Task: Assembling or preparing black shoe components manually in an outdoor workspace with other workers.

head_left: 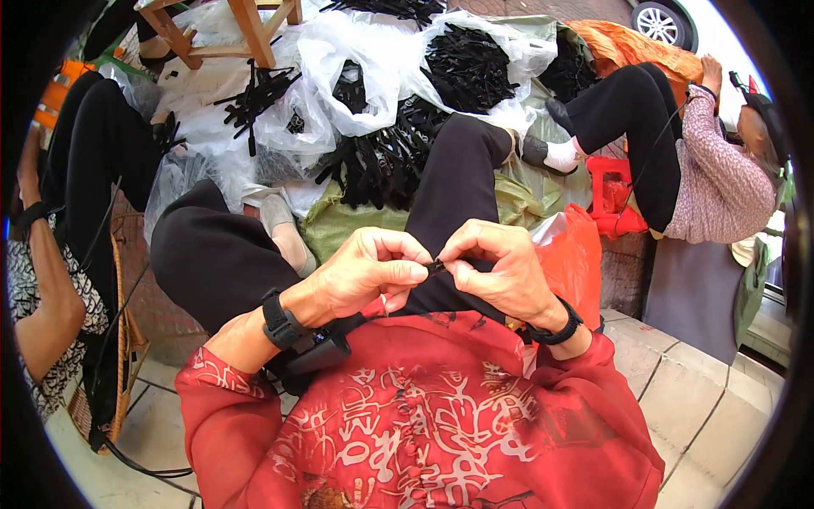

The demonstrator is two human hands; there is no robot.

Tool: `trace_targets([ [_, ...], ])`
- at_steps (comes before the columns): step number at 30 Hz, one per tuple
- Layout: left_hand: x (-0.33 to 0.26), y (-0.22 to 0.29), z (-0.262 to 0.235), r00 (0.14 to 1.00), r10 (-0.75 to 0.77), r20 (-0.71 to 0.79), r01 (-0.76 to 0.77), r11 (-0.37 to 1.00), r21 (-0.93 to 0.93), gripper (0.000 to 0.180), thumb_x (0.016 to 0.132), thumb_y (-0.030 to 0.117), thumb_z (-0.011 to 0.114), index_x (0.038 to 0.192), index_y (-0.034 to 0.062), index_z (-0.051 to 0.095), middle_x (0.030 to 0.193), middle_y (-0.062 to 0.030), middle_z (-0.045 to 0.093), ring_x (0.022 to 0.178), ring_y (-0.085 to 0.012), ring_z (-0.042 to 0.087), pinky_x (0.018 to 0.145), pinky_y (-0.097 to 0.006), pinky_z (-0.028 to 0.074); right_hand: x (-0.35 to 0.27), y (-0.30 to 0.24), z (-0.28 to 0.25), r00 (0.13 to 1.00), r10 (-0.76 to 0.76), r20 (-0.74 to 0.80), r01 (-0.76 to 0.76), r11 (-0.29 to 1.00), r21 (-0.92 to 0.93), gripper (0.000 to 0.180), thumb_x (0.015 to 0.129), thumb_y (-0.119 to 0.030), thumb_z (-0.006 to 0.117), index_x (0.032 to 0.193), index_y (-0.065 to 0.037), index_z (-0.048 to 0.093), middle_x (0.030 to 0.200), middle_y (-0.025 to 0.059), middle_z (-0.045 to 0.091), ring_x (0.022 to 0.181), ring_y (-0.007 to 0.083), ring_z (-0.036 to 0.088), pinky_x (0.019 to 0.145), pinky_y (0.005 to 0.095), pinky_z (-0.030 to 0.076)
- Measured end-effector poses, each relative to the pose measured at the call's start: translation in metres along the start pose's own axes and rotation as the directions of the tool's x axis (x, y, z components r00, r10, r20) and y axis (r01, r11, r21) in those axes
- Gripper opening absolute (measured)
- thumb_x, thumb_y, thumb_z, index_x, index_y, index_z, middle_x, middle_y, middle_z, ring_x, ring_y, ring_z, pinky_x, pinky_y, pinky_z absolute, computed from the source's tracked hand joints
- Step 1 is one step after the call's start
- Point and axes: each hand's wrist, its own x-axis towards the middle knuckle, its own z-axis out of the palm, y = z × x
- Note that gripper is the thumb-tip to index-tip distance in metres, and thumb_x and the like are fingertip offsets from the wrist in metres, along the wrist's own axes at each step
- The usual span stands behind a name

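Left hand (365, 276) is closed, fingertips pinching one end of a small black plastic piece (437, 267) held above the lap. Right hand (500, 271) pinches the other end likewise. The piece appears light, thin and fairly stiff, likely slippery; it is best held at its ends. Similar black pieces (381, 165) lie heaped on plastic sheeting beyond the knees.

Hands' way forward blocked by own raised right knee (462, 161); far ground crowded with black-part heaps (381, 165), plastic bags (339, 59). Seated people hem left and right; red bag (577, 254) just right.
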Motion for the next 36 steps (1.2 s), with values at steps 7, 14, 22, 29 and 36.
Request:
trace_targets([
  [7, 0.001, -0.001, 0.005, 0.992, 0.089, -0.089, -0.073, 0.984, 0.163, 0.007, 0.077, 0.005, 0.058, 0.082, 0.0011, 0.054, 0.060, -0.0031, 0.052, 0.042, -0.0077, 0.045, 0.040, -0.020, 0.035, 0.000, 0.007, 0.003, 1.000, -0.018, -0.022, 0.018, 1.000, -0.004, 0.010, 0.068, 0.001, 0.053, 0.077, 0.002, 0.057, 0.070, 0.0060, 0.055, 0.060, 0.0096, 0.053, 0.055, 0.0210, 0.043],
  [14, 0.006, -0.001, 0.001, 0.989, 0.119, -0.090, -0.101, 0.978, 0.184, 0.009, 0.076, 0.006, 0.058, 0.083, 0.0015, 0.054, 0.061, -0.0015, 0.050, 0.045, -0.0069, 0.044, 0.041, -0.020, 0.035, 0.002, 0.006, 0.003, 0.999, -0.038, -0.030, 0.034, 0.992, -0.121, 0.015, 0.068, 0.000, 0.055, 0.082, -0.001, 0.059, 0.070, 0.0063, 0.053, 0.060, 0.0098, 0.052, 0.053, 0.0224, 0.042],
  [22, 0.007, 0.000, -0.001, 0.996, 0.065, -0.059, -0.053, 0.982, 0.181, 0.008, 0.078, 0.007, 0.055, 0.083, 0.0011, 0.055, 0.061, -0.0011, 0.051, 0.047, -0.0066, 0.045, 0.043, -0.019, 0.036, 0.001, 0.002, 0.007, 0.972, -0.235, -0.016, 0.219, 0.926, -0.309, 0.018, 0.065, 0.003, 0.057, 0.083, -0.002, 0.059, 0.071, 0.0080, 0.053, 0.060, 0.0174, 0.055, 0.053, 0.0258, 0.044],
  [29, 0.008, -0.002, 0.004, 0.977, 0.173, -0.125, -0.136, 0.955, 0.263, 0.010, 0.078, 0.008, 0.055, 0.083, -0.0002, 0.058, 0.064, -0.0013, 0.054, 0.050, -0.0051, 0.047, 0.043, -0.018, 0.036, 0.001, 0.008, 0.011, 0.939, -0.343, -0.040, 0.296, 0.858, -0.419, 0.017, 0.065, 0.004, 0.056, 0.081, -0.002, 0.056, 0.071, 0.0100, 0.050, 0.058, 0.0244, 0.053, 0.051, 0.0300, 0.042],
  [36, 0.009, 0.001, 0.009, 0.961, 0.180, -0.210, -0.097, 0.930, 0.355, 0.008, 0.078, 0.006, 0.056, 0.080, -0.0003, 0.059, 0.066, -0.0023, 0.057, 0.051, -0.0049, 0.050, 0.043, -0.017, 0.037, 0.002, 0.010, 0.017, 0.943, -0.329, -0.047, 0.270, 0.841, -0.468, 0.017, 0.064, 0.003, 0.055, 0.081, -0.002, 0.055, 0.071, 0.0104, 0.050, 0.059, 0.0254, 0.053, 0.052, 0.0314, 0.043],
])
